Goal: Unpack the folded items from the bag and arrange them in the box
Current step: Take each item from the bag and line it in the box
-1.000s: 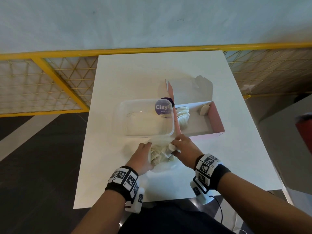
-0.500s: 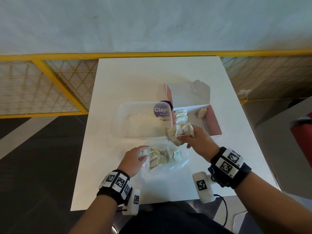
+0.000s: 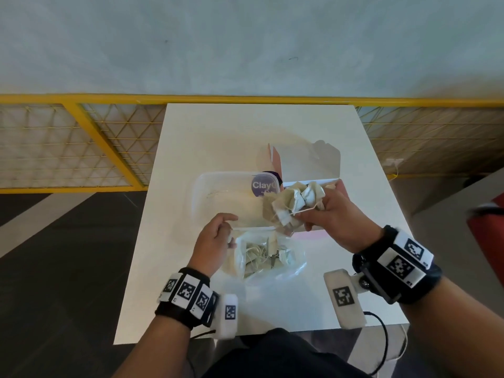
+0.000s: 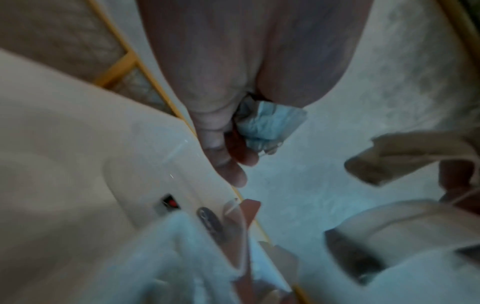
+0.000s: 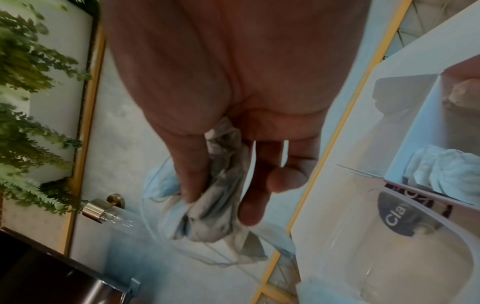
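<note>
My right hand (image 3: 313, 211) grips a bunch of beige folded items (image 3: 291, 205) with loose strings, held in the air over the near left corner of the pink box (image 3: 308, 165), whose lid stands open. In the right wrist view the bunch (image 5: 221, 185) sits between thumb and fingers, and more folded items (image 5: 446, 170) lie inside the box (image 5: 415, 131). The clear plastic bag (image 3: 289, 271) lies on the table near me with several folded items (image 3: 259, 257) in it. My left hand (image 3: 218, 233) pinches the bag's edge (image 4: 267, 127).
A clear plastic container (image 3: 231, 197) with a purple label stands against the box's left side, just beyond the bag. The white table (image 3: 245, 132) ends at a yellow mesh railing (image 3: 81, 148) at the back. A red object (image 3: 488, 225) sits off the table's right edge.
My right hand pulled a bunch of folded items out of the bag and raised it up and to the right, toward the box. My left hand stayed at the bag's mouth.
</note>
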A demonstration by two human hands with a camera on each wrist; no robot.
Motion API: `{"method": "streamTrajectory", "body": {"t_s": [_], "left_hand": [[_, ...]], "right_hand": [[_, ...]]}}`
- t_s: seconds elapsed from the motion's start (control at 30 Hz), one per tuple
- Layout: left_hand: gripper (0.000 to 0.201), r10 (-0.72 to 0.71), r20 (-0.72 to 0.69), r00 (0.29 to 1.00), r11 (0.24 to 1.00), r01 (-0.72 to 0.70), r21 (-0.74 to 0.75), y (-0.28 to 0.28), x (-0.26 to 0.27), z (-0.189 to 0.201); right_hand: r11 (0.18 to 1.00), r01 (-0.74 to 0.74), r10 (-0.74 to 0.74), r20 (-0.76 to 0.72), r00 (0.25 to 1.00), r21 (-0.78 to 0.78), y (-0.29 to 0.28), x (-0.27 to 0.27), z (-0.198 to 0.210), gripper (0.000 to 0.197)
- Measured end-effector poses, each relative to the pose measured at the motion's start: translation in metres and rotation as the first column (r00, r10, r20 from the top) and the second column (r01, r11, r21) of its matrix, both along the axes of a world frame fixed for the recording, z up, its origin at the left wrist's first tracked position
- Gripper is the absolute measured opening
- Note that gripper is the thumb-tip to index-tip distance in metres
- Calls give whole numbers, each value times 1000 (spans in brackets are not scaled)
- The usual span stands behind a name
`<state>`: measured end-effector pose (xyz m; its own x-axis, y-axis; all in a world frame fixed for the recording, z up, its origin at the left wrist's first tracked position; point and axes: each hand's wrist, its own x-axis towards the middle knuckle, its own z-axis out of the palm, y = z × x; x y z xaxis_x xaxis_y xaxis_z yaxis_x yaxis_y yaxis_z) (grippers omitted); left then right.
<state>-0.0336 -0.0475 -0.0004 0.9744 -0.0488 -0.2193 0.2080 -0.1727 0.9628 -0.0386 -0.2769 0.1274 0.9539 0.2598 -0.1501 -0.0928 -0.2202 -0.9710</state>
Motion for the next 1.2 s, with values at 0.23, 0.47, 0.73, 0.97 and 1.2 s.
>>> {"method": "streamTrajectory", "body": {"t_s": [0.23,0.47,0.73,0.97,1.2], "left_hand": [[50,-237,-100,966,883,171,-436,-44,14,40],[70,-394,-75,916,765,282,-579,-53,13,31],[12,-308,-85,948,855,236,-462,-51,6,16],[17,-261,-195,945,957,227,-178,-33,-5,-14],[43,-282,-199,939,955,294,37,-21,-17,-27]], "right_hand": [[992,-80,86,-66,994,95,1,12,-2,27],[972,-47,88,-173,981,230,2,16,-9,25],[985,19,26,-253,967,174,0,14,-32,14],[994,110,-102,-293,951,8,0,8,-60,12],[963,22,-75,-188,979,-267,-8,7,-63,12]]}}
